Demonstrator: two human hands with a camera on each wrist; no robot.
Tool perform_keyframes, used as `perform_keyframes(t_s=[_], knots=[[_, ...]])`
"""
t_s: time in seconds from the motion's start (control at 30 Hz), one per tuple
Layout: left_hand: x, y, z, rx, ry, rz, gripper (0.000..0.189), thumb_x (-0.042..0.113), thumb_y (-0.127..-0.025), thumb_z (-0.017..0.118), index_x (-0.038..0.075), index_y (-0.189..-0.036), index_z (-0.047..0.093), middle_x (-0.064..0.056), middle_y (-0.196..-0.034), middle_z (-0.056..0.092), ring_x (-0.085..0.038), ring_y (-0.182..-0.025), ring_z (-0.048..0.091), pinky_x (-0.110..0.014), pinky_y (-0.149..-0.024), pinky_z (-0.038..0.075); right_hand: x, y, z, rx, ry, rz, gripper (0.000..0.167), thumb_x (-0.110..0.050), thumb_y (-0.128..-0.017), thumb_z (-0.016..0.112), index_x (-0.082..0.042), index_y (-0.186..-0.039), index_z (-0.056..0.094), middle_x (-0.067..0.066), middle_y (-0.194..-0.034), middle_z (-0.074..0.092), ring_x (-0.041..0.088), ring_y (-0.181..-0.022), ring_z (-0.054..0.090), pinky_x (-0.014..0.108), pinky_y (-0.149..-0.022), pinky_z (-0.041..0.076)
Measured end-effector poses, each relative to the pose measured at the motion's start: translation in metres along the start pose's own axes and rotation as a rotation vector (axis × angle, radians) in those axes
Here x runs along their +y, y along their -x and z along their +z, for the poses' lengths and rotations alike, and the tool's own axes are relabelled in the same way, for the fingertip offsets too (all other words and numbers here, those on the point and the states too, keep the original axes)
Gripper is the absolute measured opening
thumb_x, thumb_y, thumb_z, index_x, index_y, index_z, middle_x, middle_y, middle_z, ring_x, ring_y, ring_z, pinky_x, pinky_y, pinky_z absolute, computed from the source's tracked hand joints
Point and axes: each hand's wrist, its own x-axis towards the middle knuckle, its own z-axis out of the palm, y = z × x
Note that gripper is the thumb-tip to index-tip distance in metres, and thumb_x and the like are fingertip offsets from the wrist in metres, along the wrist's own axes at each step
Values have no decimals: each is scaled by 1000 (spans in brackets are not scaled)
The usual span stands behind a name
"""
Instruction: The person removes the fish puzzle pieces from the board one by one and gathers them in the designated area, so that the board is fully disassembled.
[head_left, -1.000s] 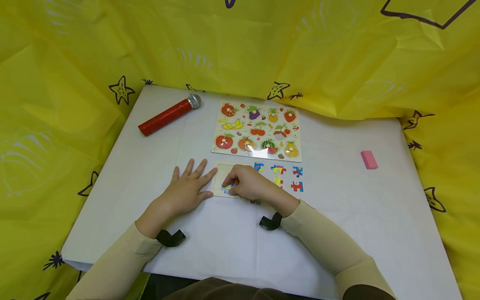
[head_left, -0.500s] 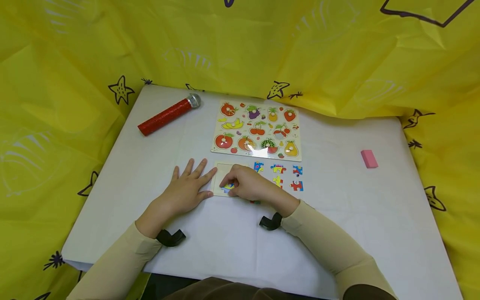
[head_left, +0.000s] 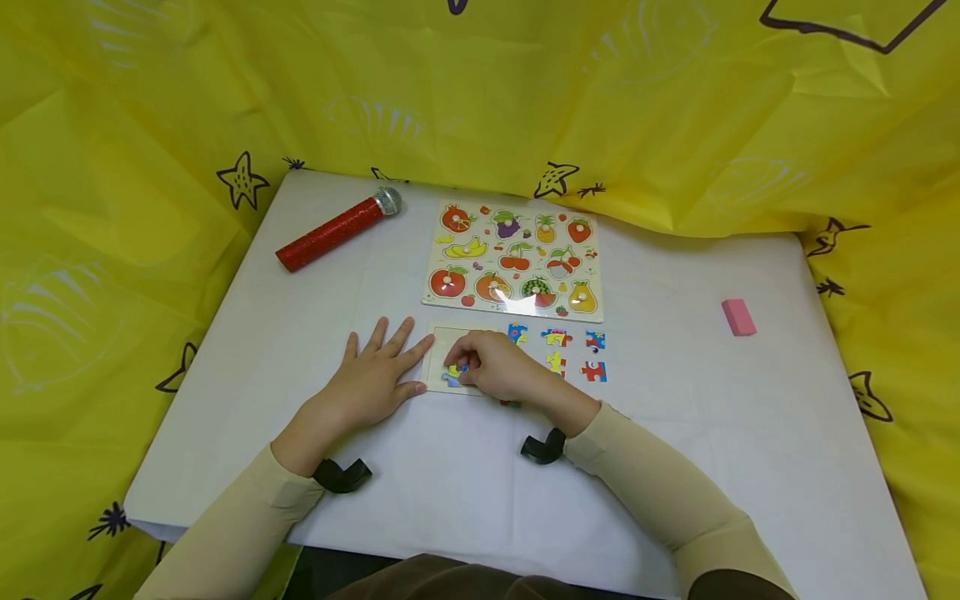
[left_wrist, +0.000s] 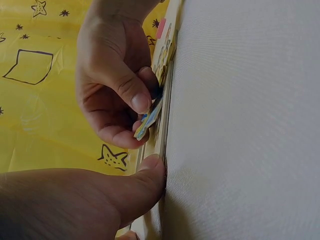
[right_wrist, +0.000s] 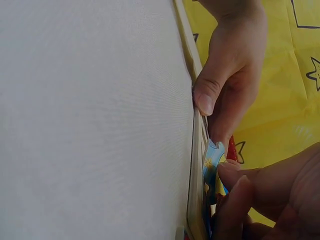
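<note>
My right hand (head_left: 491,365) pinches a blue-and-yellow jigsaw piece (head_left: 453,377) between thumb and fingers, over the left part of a small wooden puzzle tray (head_left: 442,340). In the right wrist view the piece (right_wrist: 212,160) stands tilted against the tray, with an orange star printed on its blue part. My left hand (head_left: 371,379) lies with fingers spread on the table, its thumb and index fingertip at the tray's left edge. Seen from the left wrist, that thumb (left_wrist: 145,182) presses on the tray's edge. The right hand covers much of the tray's right part.
Several loose jigsaw pieces (head_left: 593,372) lie right of the tray, some partly behind the right hand. Behind it is a fruit peg puzzle board (head_left: 517,260). A red toy microphone (head_left: 333,233) lies back left, a pink block (head_left: 738,318) at right. Yellow cloth (head_left: 480,100) hangs behind the table.
The right hand's fingers have shifted slightly on the jigsaw piece, and more of the piece now shows. The right wrist has moved a little to the right. The left hand stays in place.
</note>
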Motion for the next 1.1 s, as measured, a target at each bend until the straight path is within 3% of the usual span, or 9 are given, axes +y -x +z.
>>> perform_keyframes(t_s=[0.4,0.63,0.83,1.0,1.1], knots=[[1,1,-1,-5,8,-1,76,51,-105,65,34,-170,30,-9,-182,13,-51,-167,3,-85,-125,7,2,2,4,20,-10,-24,25,-2,-94,80,-24,-103,84,-3,-97,67,16,-81,56,26,-70,46],[1,2,-1,-5,6,-2,76,51,-105,65,34,-170,31,-10,-182,13,-51,-167,3,-85,-125,7,3,2,4,23,-47,-18,25,-1,-95,78,-22,-106,85,-4,-95,69,16,-82,58,26,-71,47],[2,1,-1,-9,5,-10,76,51,-105,65,34,-170,31,-9,-182,12,-51,-167,2,-85,-125,5,2,2,2,69,-160,15,24,-5,-92,84,-16,-113,80,0,-90,66,16,-78,59,24,-65,51],[2,0,-1,-11,11,-12,76,51,-105,65,35,-170,30,-9,-182,11,-51,-167,2,-85,-125,4,2,5,-4,92,-286,78,15,-7,-93,84,-16,-105,81,5,-89,66,18,-64,61,26,-55,57],[1,0,0,-12,9,-13,77,52,-105,65,35,-170,29,-8,-183,11,-50,-168,1,-84,-125,4,3,7,-9,102,-310,102,12,-9,-93,84,-17,-103,83,6,-90,67,18,-60,62,26,-55,57]])
